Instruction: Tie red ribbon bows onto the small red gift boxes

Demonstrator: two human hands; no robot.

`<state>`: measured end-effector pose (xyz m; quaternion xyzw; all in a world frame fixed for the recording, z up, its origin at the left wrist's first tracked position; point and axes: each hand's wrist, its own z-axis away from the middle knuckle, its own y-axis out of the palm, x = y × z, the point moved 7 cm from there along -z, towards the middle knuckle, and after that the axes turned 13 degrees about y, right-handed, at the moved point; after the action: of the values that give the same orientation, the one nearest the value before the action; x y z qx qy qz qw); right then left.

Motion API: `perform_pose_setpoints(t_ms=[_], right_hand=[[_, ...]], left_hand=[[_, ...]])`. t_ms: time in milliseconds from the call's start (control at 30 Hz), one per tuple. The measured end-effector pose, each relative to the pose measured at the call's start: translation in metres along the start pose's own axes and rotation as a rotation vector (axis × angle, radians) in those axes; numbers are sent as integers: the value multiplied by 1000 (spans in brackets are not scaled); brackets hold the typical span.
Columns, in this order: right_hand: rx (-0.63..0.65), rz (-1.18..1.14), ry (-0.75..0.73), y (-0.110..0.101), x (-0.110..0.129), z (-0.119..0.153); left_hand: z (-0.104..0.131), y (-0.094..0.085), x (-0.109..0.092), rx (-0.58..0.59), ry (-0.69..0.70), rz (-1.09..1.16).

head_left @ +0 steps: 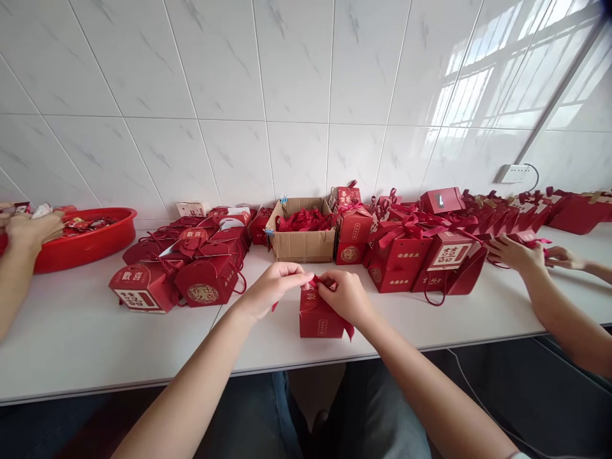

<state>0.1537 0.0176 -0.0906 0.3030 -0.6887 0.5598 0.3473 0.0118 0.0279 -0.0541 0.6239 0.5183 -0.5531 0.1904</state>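
Note:
A small red gift box (321,322) with gold print stands on the white table in front of me. Over its top, my left hand (275,287) pinches a red ribbon (350,331). My right hand (347,296) is closed on the same ribbon, just right of the other hand, its fingertips close to the box lid. One ribbon end hangs below my left fingers and another trails at the box's right side. The knot area is partly hidden by my fingers.
Behind the box, a cardboard carton (301,247) holds red ribbons. Red boxes (210,284) crowd the left, and ribboned boxes (404,255) the right. A co-worker's hand (29,233) is at a red basin (86,248); another person's hands (519,255) work at far right.

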Motion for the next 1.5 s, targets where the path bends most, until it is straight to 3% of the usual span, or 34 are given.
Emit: perform_pose_setpoints(t_ms=[167,233,333,567,867,1067,1200,1300,1500], right_hand=[[101,83,-238,0,12,8],[75,65,-218,-1,7,7],[48,-25,-160,-1,-1,1],[102,-146,-117,0,-6,-5],[28,-468,20,1,-23,-9],[-26,-367,-23,-2,-16,-4],[-125,-177,-143,-11,-4,6],[-97,-64,-215,-13,1,10],[-79,59,-196,-11,-4,6]], left_hand=[[-22,18,-18,39,88,85],[-29,25,-14,74,95,159],[-32,20,-1,14,106,156],[-16,10,28,-21,151,-166],[-9,14,31,-101,306,-238],[-8,16,31,-106,381,-304],[-7,16,28,-114,409,-372],[-8,15,22,-112,432,-445],[-13,15,7,-84,502,-658]])
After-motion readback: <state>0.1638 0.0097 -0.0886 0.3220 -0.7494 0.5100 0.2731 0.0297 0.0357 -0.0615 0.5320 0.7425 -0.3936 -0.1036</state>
